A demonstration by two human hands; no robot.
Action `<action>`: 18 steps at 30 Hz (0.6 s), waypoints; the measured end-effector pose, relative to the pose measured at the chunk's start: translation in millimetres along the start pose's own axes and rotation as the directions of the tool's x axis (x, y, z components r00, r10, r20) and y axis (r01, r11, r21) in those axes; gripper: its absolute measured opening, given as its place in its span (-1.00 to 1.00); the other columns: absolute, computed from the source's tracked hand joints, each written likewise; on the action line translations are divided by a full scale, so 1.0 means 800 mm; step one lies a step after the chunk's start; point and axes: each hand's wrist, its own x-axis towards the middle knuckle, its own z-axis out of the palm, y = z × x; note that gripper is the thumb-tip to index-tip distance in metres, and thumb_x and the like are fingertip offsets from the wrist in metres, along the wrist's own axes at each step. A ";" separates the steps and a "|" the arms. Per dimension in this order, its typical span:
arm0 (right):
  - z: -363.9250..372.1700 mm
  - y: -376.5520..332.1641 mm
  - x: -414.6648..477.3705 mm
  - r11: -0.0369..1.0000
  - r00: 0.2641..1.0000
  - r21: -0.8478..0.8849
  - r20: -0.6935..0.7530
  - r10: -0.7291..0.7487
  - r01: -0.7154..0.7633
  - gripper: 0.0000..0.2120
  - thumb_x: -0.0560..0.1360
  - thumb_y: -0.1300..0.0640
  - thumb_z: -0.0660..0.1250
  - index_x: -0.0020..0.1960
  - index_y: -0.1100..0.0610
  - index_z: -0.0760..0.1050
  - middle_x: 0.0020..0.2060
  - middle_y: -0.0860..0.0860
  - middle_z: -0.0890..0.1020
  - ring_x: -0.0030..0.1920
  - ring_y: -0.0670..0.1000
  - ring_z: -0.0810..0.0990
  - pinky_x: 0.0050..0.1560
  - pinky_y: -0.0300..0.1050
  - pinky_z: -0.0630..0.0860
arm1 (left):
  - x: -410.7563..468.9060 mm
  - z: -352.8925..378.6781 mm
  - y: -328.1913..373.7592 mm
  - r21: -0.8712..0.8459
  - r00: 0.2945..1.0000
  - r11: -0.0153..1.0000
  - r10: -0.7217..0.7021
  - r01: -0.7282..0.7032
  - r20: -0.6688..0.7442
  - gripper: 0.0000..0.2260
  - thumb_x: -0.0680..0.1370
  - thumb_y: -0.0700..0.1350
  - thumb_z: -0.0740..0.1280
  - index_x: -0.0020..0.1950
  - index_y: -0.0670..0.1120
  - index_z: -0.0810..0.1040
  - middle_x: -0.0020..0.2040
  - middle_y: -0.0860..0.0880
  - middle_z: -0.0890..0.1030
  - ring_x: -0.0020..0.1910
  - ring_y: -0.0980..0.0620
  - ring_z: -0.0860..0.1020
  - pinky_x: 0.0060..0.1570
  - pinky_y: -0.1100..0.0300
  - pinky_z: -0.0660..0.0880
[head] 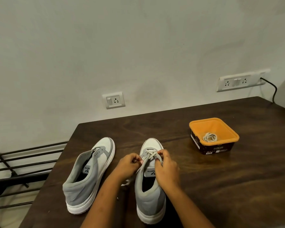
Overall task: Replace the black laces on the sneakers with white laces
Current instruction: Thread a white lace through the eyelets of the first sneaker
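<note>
Right sneaker (150,199) on bench (220,186), toe pointing far, so eyelets face person. Left hand (129,163) and right hand (166,168), both curled, each pinch white lace (150,153) strand above lower crossings, likely snugging them. Left sneaker (89,175) alongside, unlaced. Spare lace (210,137) coiled in orange tub (227,129), far right. Hands hide eyelet being threaded; black laces unseen.

One wide-angle, head-worn camera supplies the only view. It looks forward and down from above the near edge of the table (220,186), close to both forearms, and faces the wall (138,46) behind.
</note>
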 end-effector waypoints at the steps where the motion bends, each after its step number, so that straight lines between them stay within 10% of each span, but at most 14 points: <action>1: -0.001 -0.001 0.000 1.000 1.000 0.000 -0.001 -0.003 0.003 -0.78 0.59 0.11 0.18 0.23 -0.02 0.38 0.00 -0.01 0.59 -0.11 -0.07 0.47 -0.16 -0.23 0.36 | -0.001 -0.001 0.006 0.087 1.000 0.996 0.014 -0.016 0.015 -0.90 0.56 -0.20 0.26 -0.10 -0.04 0.53 -0.21 -0.02 0.55 -0.29 0.08 0.45 -0.25 0.26 0.41; 5: -0.004 -0.003 0.000 1.000 1.000 -0.020 0.011 -0.017 0.017 -0.76 0.60 0.13 0.16 0.24 -0.05 0.36 0.00 0.00 0.60 -0.14 -0.06 0.45 -0.18 -0.22 0.34 | -0.001 -0.001 0.020 0.313 0.997 0.949 0.061 -0.046 -0.040 -0.87 0.60 -0.20 0.13 -0.02 -0.13 0.46 0.00 -0.16 0.57 -0.04 -0.11 0.51 -0.08 0.14 0.39; 8: 0.000 -0.001 0.003 0.998 0.998 -0.027 0.038 -0.059 0.060 -0.68 0.59 0.18 0.15 0.27 -0.14 0.35 0.05 -0.02 0.59 -0.04 -0.02 0.53 -0.12 -0.19 0.44 | -0.007 -0.006 0.033 -0.135 0.981 0.991 -0.007 -0.020 -0.196 -0.85 0.61 -0.27 0.11 -0.12 -0.12 0.38 -0.16 -0.16 0.54 -0.25 -0.05 0.47 -0.16 0.06 0.47; 12: 0.001 -0.009 0.007 0.976 0.986 0.181 0.090 -0.140 0.122 -0.65 0.53 0.32 0.24 0.05 -0.15 0.51 0.30 -0.09 0.39 0.29 -0.03 0.39 0.16 -0.30 0.39 | -0.025 -0.026 0.076 -0.705 0.993 0.709 -0.080 -0.005 -0.089 -0.86 0.63 -0.32 0.11 -0.02 -0.16 0.43 -0.23 -0.12 0.50 -0.36 0.03 0.46 -0.41 0.25 0.50; 18: -0.016 -0.046 0.005 0.812 0.915 0.577 0.369 -0.162 -0.090 -0.79 0.53 0.11 0.34 -0.25 -0.04 0.63 0.14 -0.10 0.54 0.16 -0.03 0.51 0.27 -0.02 0.44 | -0.033 -0.033 0.129 -0.883 0.991 0.453 0.004 -0.124 -0.137 -0.73 0.61 -0.40 0.06 0.04 -0.20 0.53 -0.08 -0.14 0.59 -0.12 0.04 0.62 -0.14 0.19 0.61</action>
